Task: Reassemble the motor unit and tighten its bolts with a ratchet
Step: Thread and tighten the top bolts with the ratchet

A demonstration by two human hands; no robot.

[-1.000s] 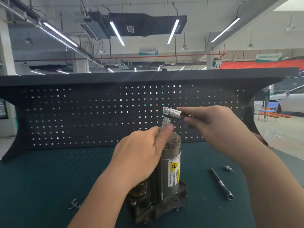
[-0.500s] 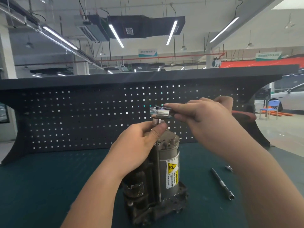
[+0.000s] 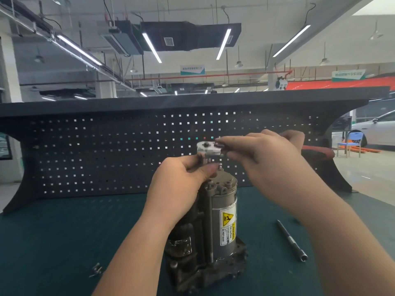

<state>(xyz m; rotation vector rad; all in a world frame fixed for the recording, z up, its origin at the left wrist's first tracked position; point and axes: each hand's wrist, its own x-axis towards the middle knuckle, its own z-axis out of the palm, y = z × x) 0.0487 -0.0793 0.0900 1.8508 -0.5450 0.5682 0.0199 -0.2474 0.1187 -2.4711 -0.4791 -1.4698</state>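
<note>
The grey motor unit [image 3: 215,218] stands upright on the green bench mat, a yellow warning label on its side. My left hand [image 3: 181,182] rests on the motor's top and pinches the socket stem under the ratchet head. The silver ratchet head [image 3: 208,148] sits just above the motor's top left edge. My right hand [image 3: 263,154] grips the ratchet near its head; the red and black handle [image 3: 318,151] sticks out to the right behind that hand. The bolt under the socket is hidden by my fingers.
A long extension bar [image 3: 291,241] lies on the mat right of the motor. Small loose metal parts [image 3: 96,270] lie at the front left. A black pegboard back panel [image 3: 106,154] closes off the bench behind.
The ratchet handle has swung round to the right, so its red grip now shows behind my right hand. My left hand stays on the socket at the motor's top.
</note>
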